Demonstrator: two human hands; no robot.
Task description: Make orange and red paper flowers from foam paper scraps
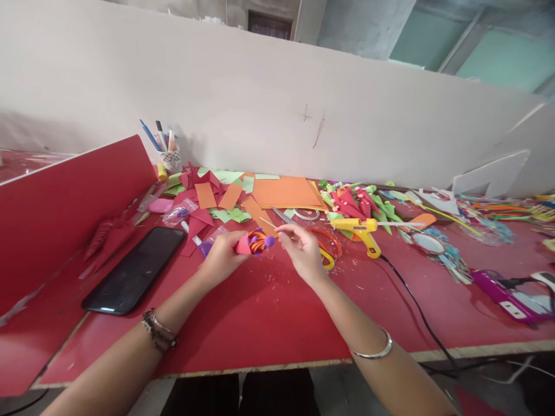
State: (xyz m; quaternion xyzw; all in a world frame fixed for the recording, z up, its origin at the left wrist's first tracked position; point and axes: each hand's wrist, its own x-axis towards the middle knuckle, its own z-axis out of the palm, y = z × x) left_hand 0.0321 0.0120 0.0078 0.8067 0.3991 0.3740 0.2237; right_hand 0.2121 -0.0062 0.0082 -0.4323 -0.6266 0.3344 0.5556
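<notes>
Left grip (223,254): clamped on red cone (243,245), jutting rightward | right grip (304,252): pinching stick (267,223)

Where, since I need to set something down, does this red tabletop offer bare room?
The glossy red tabletop is mostly bare between the left forearm and right forearm, and between the right forearm and magenta plastic power strip, though a thin black cord crosses there. Crowded: along the white wall, with coloured paper pieces.
</notes>
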